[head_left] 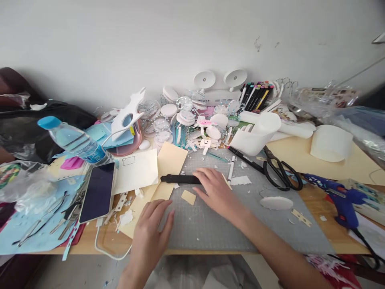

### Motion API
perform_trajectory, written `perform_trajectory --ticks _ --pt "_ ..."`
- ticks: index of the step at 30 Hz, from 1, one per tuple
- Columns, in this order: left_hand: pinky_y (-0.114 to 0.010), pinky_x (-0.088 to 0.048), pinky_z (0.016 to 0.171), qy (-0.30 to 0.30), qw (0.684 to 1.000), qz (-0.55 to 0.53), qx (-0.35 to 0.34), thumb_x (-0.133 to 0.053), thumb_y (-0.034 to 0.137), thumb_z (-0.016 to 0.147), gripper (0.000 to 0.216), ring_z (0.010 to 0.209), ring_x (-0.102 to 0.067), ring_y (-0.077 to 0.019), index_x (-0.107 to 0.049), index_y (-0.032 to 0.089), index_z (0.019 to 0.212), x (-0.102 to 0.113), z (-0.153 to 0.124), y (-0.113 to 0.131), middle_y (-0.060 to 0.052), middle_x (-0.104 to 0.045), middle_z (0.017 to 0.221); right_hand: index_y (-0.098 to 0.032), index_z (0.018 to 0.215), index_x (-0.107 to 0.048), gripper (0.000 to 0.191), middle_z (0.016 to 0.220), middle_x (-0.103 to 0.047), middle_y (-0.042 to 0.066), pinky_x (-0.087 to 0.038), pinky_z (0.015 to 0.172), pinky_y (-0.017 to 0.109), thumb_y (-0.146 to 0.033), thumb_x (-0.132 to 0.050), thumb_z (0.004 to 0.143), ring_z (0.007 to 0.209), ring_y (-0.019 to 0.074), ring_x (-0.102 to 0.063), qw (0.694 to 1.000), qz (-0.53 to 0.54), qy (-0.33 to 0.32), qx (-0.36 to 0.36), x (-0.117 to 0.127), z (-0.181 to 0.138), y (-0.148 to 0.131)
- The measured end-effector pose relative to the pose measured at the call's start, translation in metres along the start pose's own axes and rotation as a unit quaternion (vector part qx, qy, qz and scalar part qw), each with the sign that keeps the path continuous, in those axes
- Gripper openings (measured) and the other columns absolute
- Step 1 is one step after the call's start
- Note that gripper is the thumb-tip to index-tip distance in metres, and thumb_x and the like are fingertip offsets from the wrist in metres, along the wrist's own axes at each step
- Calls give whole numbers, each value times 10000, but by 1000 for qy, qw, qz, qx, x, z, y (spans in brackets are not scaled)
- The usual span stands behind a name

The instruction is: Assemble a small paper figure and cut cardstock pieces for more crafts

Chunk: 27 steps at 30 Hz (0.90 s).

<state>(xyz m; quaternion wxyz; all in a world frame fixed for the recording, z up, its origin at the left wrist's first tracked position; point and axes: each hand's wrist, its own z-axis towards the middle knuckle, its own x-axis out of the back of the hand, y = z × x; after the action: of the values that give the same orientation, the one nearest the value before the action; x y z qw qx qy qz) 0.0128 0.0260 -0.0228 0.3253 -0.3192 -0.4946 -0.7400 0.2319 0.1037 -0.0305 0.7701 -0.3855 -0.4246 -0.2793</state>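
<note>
My right hand [219, 193] has its fingers and thumb about the right end of a black marker [182, 179], which lies level over the grey cutting mat [207, 233]. The marker's right end is hidden under the fingers. My left hand [154, 224] holds nothing; its fingers are apart, by the edge of a cream card sheet [173, 157]. Between the hands lies a small cream card square [188, 197]. A white sheet with a small drawn rectangle [136, 172] is partly over the cream card.
At right are black scissors [278, 168], a blue glue gun [344, 202] and a white oval piece [276, 202]. A phone [98, 192] and a tilted water bottle [75, 142] stand left. Several white cutouts [186, 116] and markers [255, 96] crowd the back.
</note>
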Motion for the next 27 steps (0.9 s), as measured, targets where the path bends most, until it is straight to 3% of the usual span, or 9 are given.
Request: perform_trajectory --ticks 2,5,9,13,17,20,24,27 --pt "-413 -515 927 0 999 36 -16 -531 236 938 266 1108 -600 -266 -586 218 1198 -7 -3 -6 -110 -644 1172 -179 1120 -603 232 1095 -654 125 -513 848 470 -109 -528 912 1037 301 -609 1000 -8 -14 9 -6 9 -1" --pt "-466 -505 984 9 996 76 -37 -515 215 942 327 1206 -559 -290 -529 198 1269 -12 -6 -20 -138 -602 1269 -197 1062 -616 219 993 -665 95 -518 812 436 -81 -501 916 948 274 -619 1000 -13 -14 15 -7 6 0" --pt "-506 -486 1032 10 993 109 -55 -509 200 943 378 1301 -504 -310 -483 174 1319 -14 -7 -37 -159 -577 1335 -199 1157 -554 220 1079 -648 106 -503 870 433 -151 -471 960 1011 266 -599 999 -6 37 -20 3 -23 3" --pt "-503 -508 1012 -2 988 133 -76 -494 205 953 334 1292 -526 -313 -514 158 1283 -13 -4 -45 -168 -597 1337 -196 1167 -542 211 1049 -651 117 -503 848 431 -242 -470 973 981 274 -599 985 -42 126 -111 6 -51 13" --pt "-504 -484 1028 -11 981 148 -128 -427 106 946 307 1231 -587 -285 -561 162 1216 -10 2 -49 -144 -659 1269 -177 1098 -595 217 961 -657 138 -489 792 473 -261 -440 972 906 307 -589 974 -104 131 -152 2 -56 31" --pt "-484 -462 1033 7 975 156 -157 -382 33 914 389 1191 -619 -258 -555 174 1233 -5 6 -50 -119 -694 1213 -164 1104 -611 257 1044 -643 167 -468 858 516 -238 -400 979 995 325 -573 970 -123 135 -162 4 -51 37" --pt "-443 -451 1010 28 971 159 -178 -359 -6 895 447 1174 -629 -246 -532 158 1273 2 11 -45 -112 -704 1199 -186 1130 -605 241 1161 -611 145 -437 963 508 -190 -429 965 1116 296 -540 979 -91 145 -111 5 -47 16" --pt "-438 -423 1030 29 970 148 -189 -347 -32 883 474 1187 -621 -240 -530 158 1277 2 16 -40 -99 -707 1200 -209 1092 -611 176 1104 -626 111 -449 948 490 -212 -525 938 1083 285 -543 993 -18 101 -66 -5 -44 -13"
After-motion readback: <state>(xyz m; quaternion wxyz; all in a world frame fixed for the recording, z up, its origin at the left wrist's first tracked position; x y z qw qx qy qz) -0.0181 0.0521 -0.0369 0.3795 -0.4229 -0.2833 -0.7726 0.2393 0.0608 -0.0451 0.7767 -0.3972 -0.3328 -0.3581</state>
